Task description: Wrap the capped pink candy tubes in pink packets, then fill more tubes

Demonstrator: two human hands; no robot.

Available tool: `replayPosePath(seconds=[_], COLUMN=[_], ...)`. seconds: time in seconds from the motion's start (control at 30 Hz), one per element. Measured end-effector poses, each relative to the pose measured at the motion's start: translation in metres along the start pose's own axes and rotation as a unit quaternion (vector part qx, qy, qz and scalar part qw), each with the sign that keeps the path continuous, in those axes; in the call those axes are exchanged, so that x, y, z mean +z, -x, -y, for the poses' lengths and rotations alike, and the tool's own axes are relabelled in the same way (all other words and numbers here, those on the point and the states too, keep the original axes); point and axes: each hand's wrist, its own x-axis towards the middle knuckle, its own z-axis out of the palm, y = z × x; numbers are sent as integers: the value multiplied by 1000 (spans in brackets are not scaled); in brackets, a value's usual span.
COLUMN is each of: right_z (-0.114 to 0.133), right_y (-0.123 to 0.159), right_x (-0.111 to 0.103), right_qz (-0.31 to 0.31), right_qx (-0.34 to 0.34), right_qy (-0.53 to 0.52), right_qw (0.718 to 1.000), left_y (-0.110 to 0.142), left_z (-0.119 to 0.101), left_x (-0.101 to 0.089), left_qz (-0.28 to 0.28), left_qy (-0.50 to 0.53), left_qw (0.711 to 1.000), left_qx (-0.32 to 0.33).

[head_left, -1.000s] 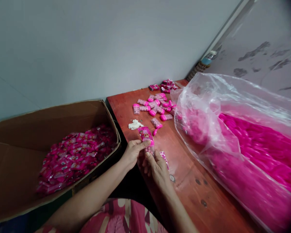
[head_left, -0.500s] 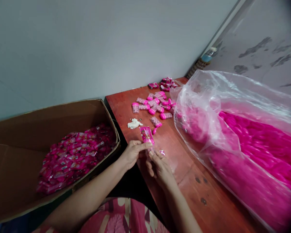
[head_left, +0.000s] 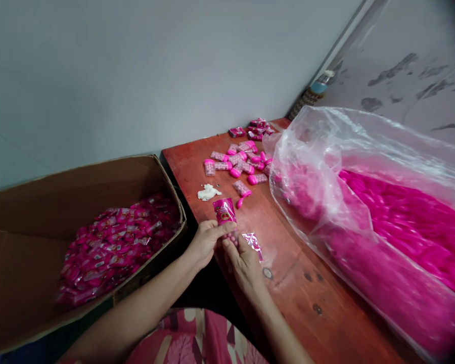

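Note:
Between my two hands is a small clear candy container (head_left: 233,236) of pink balls, with a printed pink wrapper (head_left: 224,210) over its far part. My left hand (head_left: 205,243) pinches it from the left, thumb across the front. Closed on the near end, my right hand (head_left: 245,263) has its thumb against the balls; its other fingers are partly hidden. A flat, shiny pink wrapper (head_left: 253,245) lies on the table just right of my right hand. Beyond the hands, several candy containers (head_left: 242,161) with pink caps lie in a loose pile.
At left, a cardboard box (head_left: 169,184) contains many wrapped pink pieces (head_left: 106,247). A large clear plastic bag (head_left: 318,136) of bright pink caps (head_left: 409,217) covers the right of the red wooden table (head_left: 299,303). White crumpled material (head_left: 209,192) and wrapper stacks (head_left: 258,129) lie farther back.
My right fingers have shifted up the container's near end, and the wrapped piece has turned slightly. More of the flat wrapper on the table shows now. The view has shifted slightly.

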Motion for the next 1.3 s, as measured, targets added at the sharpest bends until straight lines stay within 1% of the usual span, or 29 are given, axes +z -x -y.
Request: replayPosePath(seconds=[0.03, 0.13, 0.2, 0.23, 0.3, 0.4, 0.43, 0.47, 0.53, 0.6, 0.67, 0.73, 0.83, 0.93, 1.03, 1.1, 1.2, 1.23, 1.3], right_z=[0, 3, 4, 4, 2, -4, -5, -6, -5, -4, -2, -2, -4, -6, -4, -1, 7, 10, 16], right_y=[1, 5, 7, 7, 6, 2, 1, 0, -1, -2, -1, 1, 4, 4, 0, -4, -10, -12, -14], right_x=[1, 2, 2, 3, 3, 1, 0, -1, -4, -6, -6, -6, -6, -7, -7, -4, -2, -3, -11], right_qz=[10, 78, 103, 100, 65, -5, -11, -3, 42, 82, 93, 92, 79, 42, 5, -8, -1, 4, 4], right_qx=[3, 19, 28, 28, 15, -15, -19, -18, -3, 13, 18, 16, 12, 16, 35, 49, 53, 48, 31], right_qy=[-13, -75, -100, -96, -52, 43, 55, 51, 9, -32, -47, -61, -127, -194, -244, -266, -261, -250, -225], right_qw=[1000, 994, 989, 990, 996, 999, 998, 999, 999, 996, 994, 994, 989, 980, 969, 963, 964, 967, 974], left_y=[1, 4, 7, 7, 7, 6, 6, 7, 10, 13, 15, 15, 14, 14, 16, 18, 24, 26, 31], left_z=[-1, -8, -11, -11, -8, 3, 8, 11, 15, 14, 9, 3, 0, 6, 15, 17, 7, 1, -12], left_x=[-1, -3, -5, -5, -6, -5, -5, -4, -2, 0, 2, 2, 0, 1, 4, 6, 1, -3, -14], left_qz=[14, 67, 87, 89, 72, -5, -29, -43, -36, -10, 9, 10, -11, -19, -13, -1, 23, 19, -20], left_qy=[-4, -12, -24, -35, -64, -95, -99, -101, -95, -70, -42, -20, 7, 15, 19, 24, 35, 43, 62], left_qw=[1000, 997, 995, 994, 994, 995, 994, 993, 995, 997, 999, 1000, 999, 999, 1000, 1000, 999, 998, 995], left_qx=[-9, -37, -50, -54, -47, 10, 28, 36, 23, 10, 13, 21, 38, 32, 18, 18, 19, 30, 82])
